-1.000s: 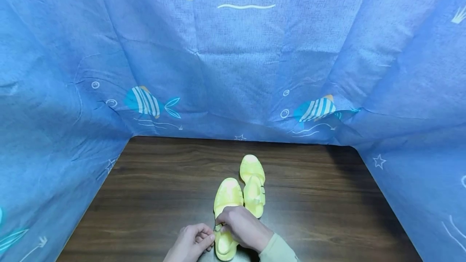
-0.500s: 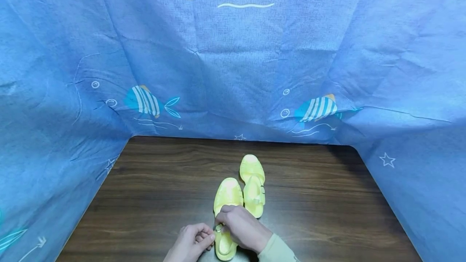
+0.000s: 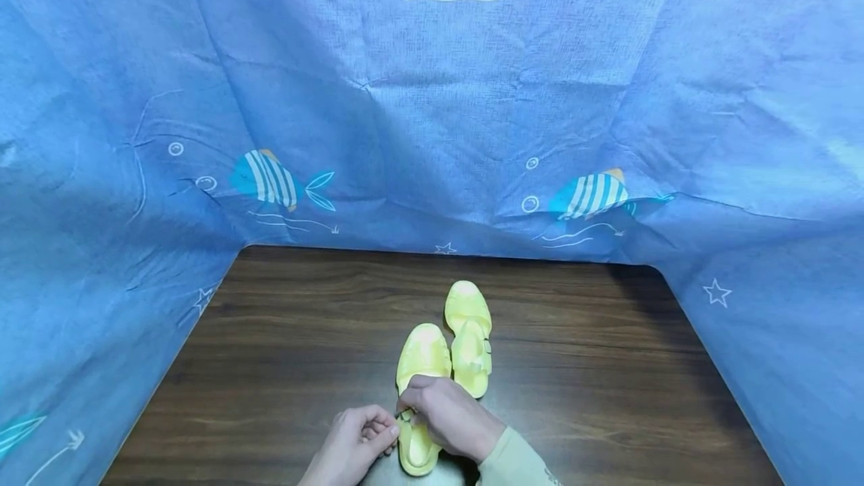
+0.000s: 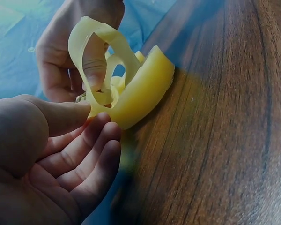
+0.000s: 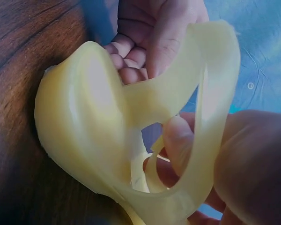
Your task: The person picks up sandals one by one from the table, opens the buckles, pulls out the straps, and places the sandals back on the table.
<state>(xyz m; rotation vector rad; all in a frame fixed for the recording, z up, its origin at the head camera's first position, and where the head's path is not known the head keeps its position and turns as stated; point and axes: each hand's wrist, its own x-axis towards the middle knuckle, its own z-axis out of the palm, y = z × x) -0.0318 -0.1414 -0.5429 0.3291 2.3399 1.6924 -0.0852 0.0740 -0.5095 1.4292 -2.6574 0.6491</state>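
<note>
A yellow jelly sandal [image 3: 424, 351] lies on the table at the front middle, toe pointing away. My right hand [image 3: 454, 415] reaches over it and pinches the ankle strap by the buckle [image 4: 81, 97]; its thumb comes through the strap opening in the left wrist view. On the sandal's left side, my left hand [image 3: 354, 442] pinches the strap's end between thumb and forefinger, the other fingers loosely bent. The heel cup [image 5: 84, 112] and strap loop rise large in the right wrist view. A matching sandal [image 3: 467, 306] lies just beyond, to the right, with its buckle on the outer side.
The dark wood-grain table [image 3: 304, 336] extends on both sides of the sandals. A blue cloth [image 3: 432, 133] printed with fish hangs behind and along both sides, meeting the table's edges.
The head view has tipped slightly downward, so the scene sits a little higher. Both hands keep their hold at the strap, with only slight finger movement; the sandals stay in place.
</note>
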